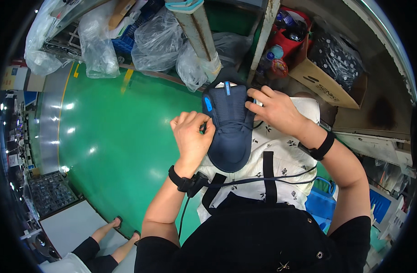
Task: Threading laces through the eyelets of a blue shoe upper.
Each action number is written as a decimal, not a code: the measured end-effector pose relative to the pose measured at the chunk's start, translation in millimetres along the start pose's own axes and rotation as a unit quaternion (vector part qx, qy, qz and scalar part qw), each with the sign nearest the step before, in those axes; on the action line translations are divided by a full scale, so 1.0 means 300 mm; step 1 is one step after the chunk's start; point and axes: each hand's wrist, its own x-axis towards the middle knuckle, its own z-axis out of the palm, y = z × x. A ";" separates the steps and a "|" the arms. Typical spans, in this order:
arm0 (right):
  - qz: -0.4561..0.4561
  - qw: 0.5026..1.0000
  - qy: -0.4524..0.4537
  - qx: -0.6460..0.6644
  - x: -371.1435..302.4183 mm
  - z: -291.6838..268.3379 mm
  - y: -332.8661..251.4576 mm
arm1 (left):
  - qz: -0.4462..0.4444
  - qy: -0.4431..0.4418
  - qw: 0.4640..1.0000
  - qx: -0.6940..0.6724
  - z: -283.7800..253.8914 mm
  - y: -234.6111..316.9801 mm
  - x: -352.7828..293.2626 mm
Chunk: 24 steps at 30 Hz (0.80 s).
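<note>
**Both hands on the laces of a dark blue shoe held over the lap**

The dark blue knitted shoe (230, 129) lies sole-down on the person's lap, on the white flowered cloth (286, 157) there, toe toward the body and heel toward the metal post (199, 32) ahead. It looks like lacing or tightening work. To do it well, the shoe should stay steady on the lap, each side of the lace pulled evenly, and the tongue kept flat and centred so the eyelets line up

The left hand (192, 136) is curled nearly shut at the shoe's left side, fingertips bunched against the lace row; it seems to pinch a lace end, though the lace itself is hidden under the fingers. The right hand (274, 109) is half open, fingers bent over the right side of the collar and touching the upper, thumb toward the laces; whether it grips a lace cannot be told

Both wrists carry black bands, with a cable running from the left one. Clear plastic bags (158, 43) sit on the green floor (112, 132) beyond, a cardboard box (324, 86) to the right
</note>
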 end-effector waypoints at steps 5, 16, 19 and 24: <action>-0.073 0.993 -0.085 0.027 0.047 -0.007 0.055 | 0.163 -0.116 0.977 0.069 -0.031 -0.016 0.100; 0.046 0.987 -0.128 0.087 0.035 0.038 0.025 | 0.186 -0.447 0.874 -0.034 -0.066 -0.114 0.336; 0.072 0.986 -0.112 0.105 0.052 0.053 0.004 | 0.109 -0.482 0.861 -0.121 -0.056 -0.133 0.320; 0.152 0.972 -0.009 0.178 0.052 0.120 -0.036 | -0.173 -0.353 0.834 -0.388 -0.009 -0.118 0.234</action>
